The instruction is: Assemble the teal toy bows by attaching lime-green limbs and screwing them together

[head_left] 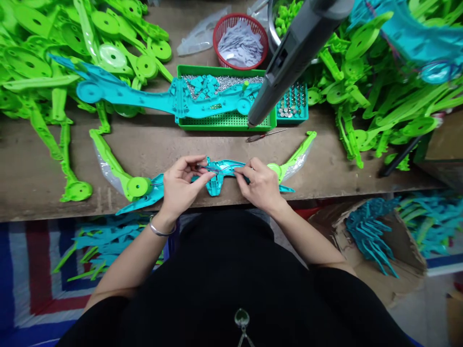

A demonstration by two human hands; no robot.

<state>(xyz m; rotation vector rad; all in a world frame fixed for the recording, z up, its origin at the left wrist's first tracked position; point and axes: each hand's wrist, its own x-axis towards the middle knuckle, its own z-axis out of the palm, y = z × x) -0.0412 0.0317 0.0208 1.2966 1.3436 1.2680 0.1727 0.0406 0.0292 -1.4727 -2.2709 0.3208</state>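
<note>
A blue plastic shell (214,183) with a hollow middle lies at the table's front edge before me. Clear-winged green arms, a left one (138,187) and a right one (298,156), stretch from its two ends. Thin dark wires (226,168) cross the shell's inside. My left hand (183,185) is closed over the shell's left part, thumb and fingers pinching the wire. Over the right part, my right hand (257,185) pinches the wire's other stretch close to the shell; its fingertips are partly hidden. A screwdriver (256,138) lies just beyond the shell.
Behind stands a green tray (227,127) of screws, with a long blue shell (144,102) resting across it. A grey power screwdriver (289,62) hangs over it. A red basket (216,41) holds white pieces. Green parts are heaped left (36,58) and right (376,115).
</note>
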